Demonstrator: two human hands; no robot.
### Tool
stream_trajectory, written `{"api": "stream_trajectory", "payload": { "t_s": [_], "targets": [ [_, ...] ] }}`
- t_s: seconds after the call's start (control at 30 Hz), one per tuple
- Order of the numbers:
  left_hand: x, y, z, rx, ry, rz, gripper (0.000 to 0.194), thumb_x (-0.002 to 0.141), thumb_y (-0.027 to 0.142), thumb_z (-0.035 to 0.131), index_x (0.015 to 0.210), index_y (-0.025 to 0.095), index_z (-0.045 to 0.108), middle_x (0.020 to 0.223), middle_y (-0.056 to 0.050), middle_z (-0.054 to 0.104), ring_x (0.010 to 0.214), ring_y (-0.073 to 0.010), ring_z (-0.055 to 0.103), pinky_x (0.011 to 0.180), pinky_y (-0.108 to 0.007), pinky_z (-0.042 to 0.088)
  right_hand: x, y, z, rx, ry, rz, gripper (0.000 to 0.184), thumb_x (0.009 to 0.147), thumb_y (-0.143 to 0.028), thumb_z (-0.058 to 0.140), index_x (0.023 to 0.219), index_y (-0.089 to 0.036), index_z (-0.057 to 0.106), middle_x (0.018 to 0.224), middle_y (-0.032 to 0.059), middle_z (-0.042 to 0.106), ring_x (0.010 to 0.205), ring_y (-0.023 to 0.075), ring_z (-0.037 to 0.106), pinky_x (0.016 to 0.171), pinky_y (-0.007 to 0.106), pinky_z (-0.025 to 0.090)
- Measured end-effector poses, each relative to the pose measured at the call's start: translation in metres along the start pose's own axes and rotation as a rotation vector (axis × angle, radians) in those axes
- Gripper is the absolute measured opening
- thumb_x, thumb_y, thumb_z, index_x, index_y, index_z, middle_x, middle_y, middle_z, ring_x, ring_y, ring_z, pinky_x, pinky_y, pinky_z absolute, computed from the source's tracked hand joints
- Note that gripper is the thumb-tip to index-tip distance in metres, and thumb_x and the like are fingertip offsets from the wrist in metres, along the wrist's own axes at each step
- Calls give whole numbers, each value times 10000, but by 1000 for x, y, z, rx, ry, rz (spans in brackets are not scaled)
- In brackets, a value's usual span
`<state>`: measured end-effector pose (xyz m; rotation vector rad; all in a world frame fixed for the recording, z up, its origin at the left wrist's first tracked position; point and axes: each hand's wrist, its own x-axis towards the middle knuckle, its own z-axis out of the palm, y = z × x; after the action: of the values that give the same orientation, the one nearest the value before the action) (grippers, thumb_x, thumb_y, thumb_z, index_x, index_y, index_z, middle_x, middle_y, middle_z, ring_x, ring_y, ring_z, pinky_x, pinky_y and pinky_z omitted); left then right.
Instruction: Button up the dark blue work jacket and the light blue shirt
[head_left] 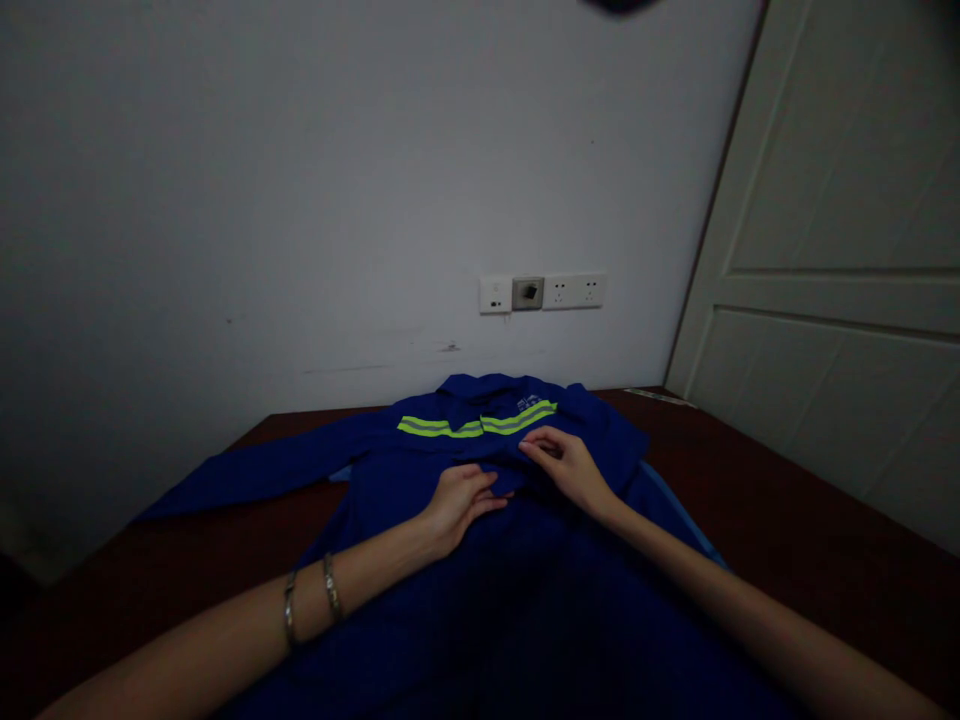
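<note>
A blue work jacket (420, 510) with yellow-green reflective strips across its chest lies spread on a dark reddish-brown table. Its collar points toward the wall, and one sleeve stretches out to the left. Near the middle of the front, my left hand (463, 505) pinches the jacket's cloth between thumb and fingers. My right hand (564, 465) is just to the right and a little farther away, thumb and forefinger pinched together at the cloth just below the strip. The jacket's lower part is in deep shadow.
The dark table (780, 490) meets a grey-white wall (300, 200) at the back. Sockets and a switch plate (574, 291) sit on that wall above the collar. A pale panelled door (840, 300) stands at the right. Lighter blue cloth (679, 510) shows beneath the jacket's right side.
</note>
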<state>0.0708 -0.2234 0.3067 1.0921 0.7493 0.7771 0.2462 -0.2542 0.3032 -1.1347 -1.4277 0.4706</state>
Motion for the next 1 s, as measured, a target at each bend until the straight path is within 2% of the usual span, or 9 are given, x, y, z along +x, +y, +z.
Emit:
{"api": "stream_trajectory", "payload": {
  "t_s": [0.07,0.13,0.23,0.3,0.4,0.53,0.63,0.8,1.0],
  "targets": [
    [-2,0,0,37,-7,14,131,688,127,630,637,107,510,703,-78,637,686,-174,638,687,-292,506,5,8,-7,-133,62,-60,223,779,-371,537,813,-156,586,758,38,639,687,147,600,641,253,460],
    [-3,1,0,72,-15,19,122,692,142,627,649,105,519,698,-79,637,680,-171,636,665,-279,505,7,13,-15,-373,71,-174,203,804,-350,519,847,-165,593,792,51,645,727,161,601,681,270,449],
    [-5,1,2,90,-7,21,131,688,152,632,646,105,517,664,-67,625,661,-170,634,638,-272,505,3,11,-19,-737,-1,-356,184,837,-302,485,866,-176,615,820,75,648,782,180,586,733,291,415],
    [-5,1,3,89,11,19,138,672,135,644,636,106,513,634,-48,605,654,-170,631,639,-278,508,-2,4,-16,-808,-71,-404,181,841,-287,481,855,-182,629,803,77,648,783,179,576,733,286,404],
    [-5,0,6,64,39,33,132,644,75,652,643,104,523,621,-26,578,654,-155,618,668,-291,514,-8,-5,-6,-648,-160,-315,153,811,-291,526,828,-199,648,807,49,659,792,172,580,725,271,412],
    [-4,-1,8,23,108,42,173,633,11,641,768,90,567,654,-26,583,662,-130,598,699,-304,523,-8,-9,1,-302,-243,-52,166,772,-290,551,791,-192,684,822,34,685,764,172,610,721,277,439],
    [-4,-2,9,22,127,42,203,642,1,633,816,80,566,654,-30,588,667,-126,596,711,-302,527,-5,-3,0,-132,-278,105,188,732,-297,578,784,-163,699,818,45,694,774,186,621,731,290,453],
    [-6,-4,9,42,141,53,186,649,23,642,812,74,567,666,-43,611,660,-124,606,692,-270,530,0,9,-3,9,-254,296,266,602,-342,677,759,-128,701,763,58,693,731,190,622,712,308,466],
    [-10,-3,13,33,199,84,197,642,27,649,819,71,576,681,-49,623,650,-125,608,669,-258,530,1,8,-3,125,-226,387,319,524,-357,729,725,-114,681,692,54,678,655,155,612,673,285,465]
  ]
}}
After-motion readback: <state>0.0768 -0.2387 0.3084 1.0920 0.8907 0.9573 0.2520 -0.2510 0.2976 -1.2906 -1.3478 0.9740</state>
